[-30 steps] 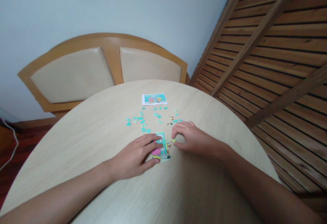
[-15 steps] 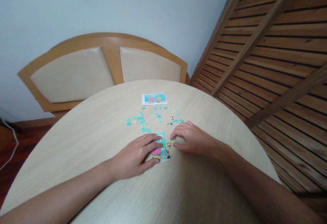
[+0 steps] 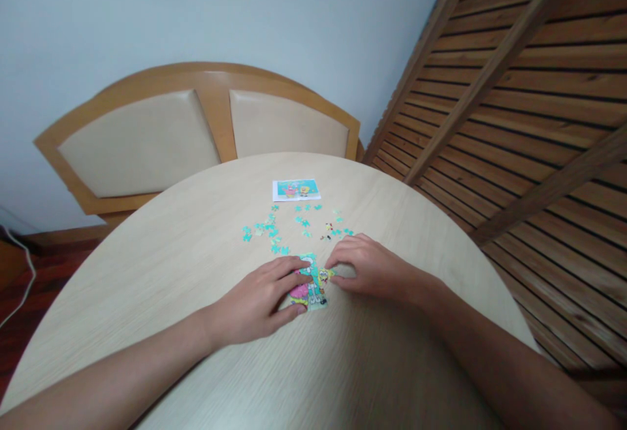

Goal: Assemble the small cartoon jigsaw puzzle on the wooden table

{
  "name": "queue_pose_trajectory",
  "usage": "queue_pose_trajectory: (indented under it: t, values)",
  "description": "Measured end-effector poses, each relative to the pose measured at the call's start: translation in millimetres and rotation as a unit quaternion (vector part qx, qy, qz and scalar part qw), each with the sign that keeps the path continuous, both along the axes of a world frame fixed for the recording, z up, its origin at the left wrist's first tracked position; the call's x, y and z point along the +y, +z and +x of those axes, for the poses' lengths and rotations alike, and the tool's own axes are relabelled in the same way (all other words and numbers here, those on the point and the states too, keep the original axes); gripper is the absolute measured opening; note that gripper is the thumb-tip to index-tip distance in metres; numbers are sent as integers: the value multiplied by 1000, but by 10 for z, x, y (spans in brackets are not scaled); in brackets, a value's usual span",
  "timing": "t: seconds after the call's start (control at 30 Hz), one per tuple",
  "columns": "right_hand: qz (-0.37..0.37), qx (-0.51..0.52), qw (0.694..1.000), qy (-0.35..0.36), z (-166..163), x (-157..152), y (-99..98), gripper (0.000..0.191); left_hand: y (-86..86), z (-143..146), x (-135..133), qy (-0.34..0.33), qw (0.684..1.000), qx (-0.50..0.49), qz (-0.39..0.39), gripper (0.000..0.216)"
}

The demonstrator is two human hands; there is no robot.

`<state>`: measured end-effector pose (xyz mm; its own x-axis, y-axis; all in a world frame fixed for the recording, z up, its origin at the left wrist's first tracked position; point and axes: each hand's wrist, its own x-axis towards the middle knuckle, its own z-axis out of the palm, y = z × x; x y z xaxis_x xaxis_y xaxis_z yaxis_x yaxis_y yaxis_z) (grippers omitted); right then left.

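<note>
A partly joined puzzle block (image 3: pixel 311 286), pink, teal and yellow, lies on the round pale wooden table (image 3: pixel 206 266). My left hand (image 3: pixel 259 299) rests flat on the block's left side, fingers stretched out over it. My right hand (image 3: pixel 372 266) is at the block's right edge, with thumb and forefinger pinched on a small yellow puzzle piece (image 3: pixel 331 272) against the block. Several loose teal puzzle pieces (image 3: pixel 274 229) lie scattered just beyond both hands.
A small reference picture card (image 3: pixel 296 189) lies at the far side of the table. A wooden bench with two padded back panels (image 3: pixel 196 136) stands behind the table. A slatted wooden wall (image 3: pixel 529 90) runs along the right.
My right hand has shifted slightly left and lower, bringing the small yellow piece closer against the block's right edge. My left hand has stayed put.
</note>
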<state>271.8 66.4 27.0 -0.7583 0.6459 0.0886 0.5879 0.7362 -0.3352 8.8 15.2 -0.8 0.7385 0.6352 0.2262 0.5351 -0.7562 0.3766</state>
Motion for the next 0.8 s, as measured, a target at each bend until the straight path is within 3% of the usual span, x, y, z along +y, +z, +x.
queue_pose_trajectory:
  t: [0.2, 0.6, 0.7, 0.8]
  values:
    - [26, 24, 999, 6, 77, 44, 13, 17, -12, -3, 0, 7, 1000, 9, 3, 38]
    - [1, 26, 996, 79, 45, 56, -28, 14, -9, -4, -1, 3, 1000, 0, 2, 40]
    - [19, 36, 999, 35, 117, 110, -9, 14, -17, -5, 1, 4, 1000, -4, 6, 39]
    - [57, 39, 993, -97, 270, 216, 6, 16, -30, -4, 2, 3, 1000, -14, 10, 39]
